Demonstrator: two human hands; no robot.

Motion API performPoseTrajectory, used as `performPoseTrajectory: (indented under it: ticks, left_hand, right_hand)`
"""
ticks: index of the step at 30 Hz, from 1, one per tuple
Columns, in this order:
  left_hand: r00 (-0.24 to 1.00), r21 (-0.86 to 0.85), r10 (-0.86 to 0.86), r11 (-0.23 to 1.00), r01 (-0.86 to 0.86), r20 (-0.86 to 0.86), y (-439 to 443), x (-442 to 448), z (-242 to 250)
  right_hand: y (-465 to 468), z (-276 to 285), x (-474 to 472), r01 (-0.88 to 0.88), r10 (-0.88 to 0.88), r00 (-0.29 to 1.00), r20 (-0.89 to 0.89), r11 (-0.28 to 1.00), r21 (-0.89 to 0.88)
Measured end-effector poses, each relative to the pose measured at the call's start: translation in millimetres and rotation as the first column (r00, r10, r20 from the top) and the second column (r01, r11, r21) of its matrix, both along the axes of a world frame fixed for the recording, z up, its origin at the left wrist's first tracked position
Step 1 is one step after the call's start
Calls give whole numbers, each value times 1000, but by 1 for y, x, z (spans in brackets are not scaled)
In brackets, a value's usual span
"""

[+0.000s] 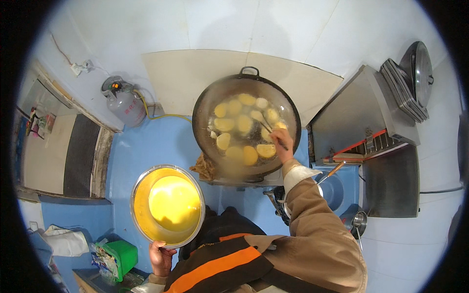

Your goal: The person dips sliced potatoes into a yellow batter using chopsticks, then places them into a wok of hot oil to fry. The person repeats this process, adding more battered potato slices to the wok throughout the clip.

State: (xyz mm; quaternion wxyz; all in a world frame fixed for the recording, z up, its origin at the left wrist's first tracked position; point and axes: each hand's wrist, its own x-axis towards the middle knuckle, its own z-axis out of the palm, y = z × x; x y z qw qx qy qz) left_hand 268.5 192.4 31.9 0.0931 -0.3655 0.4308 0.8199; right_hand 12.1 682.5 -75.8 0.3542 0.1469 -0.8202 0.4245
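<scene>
My left hand (161, 256) grips the near rim of a round metal bowl (137, 190) that holds a yellow mixture (175, 205). With my right hand (283, 143) I hold a dark-handled spoon or ladle (264, 123) over the large black wok (205, 95); steam blurs its tip. Several yellow, roundish pieces of food (250, 155) lie spread out in the wok, some of them hazy through the steam. A paler small piece (261, 103) is near the top of the group. The wok has a loop handle (250, 68) at its far edge.
A brown cloth (203, 167) touches the wok's lower left. A gas cylinder (126, 107) with a yellow hose stands at the left. To the right are a steel cabinet (348, 106), a blue basin (334, 190) and a wooden-handled tool (336, 169). A green bin (126, 256) is at lower left.
</scene>
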Motion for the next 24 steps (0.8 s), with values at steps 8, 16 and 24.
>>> performPoseTrajectory:
  ticks: [8,16,24]
  left_hand:
    - [999,29,18,999,-17,-37,-3,4,-8]
    - [1000,-45,22,999,-22,18,7,1,6]
    - [1000,-48,3,999,-2,23,2,4,8]
  right_hand:
    - [45,22,6,429,-274,900,339,413,-803]
    - [-22,44,63,-57,65,971,231,997,-43]
    - [-44,2,32,74,-26,974,224,975,-209]
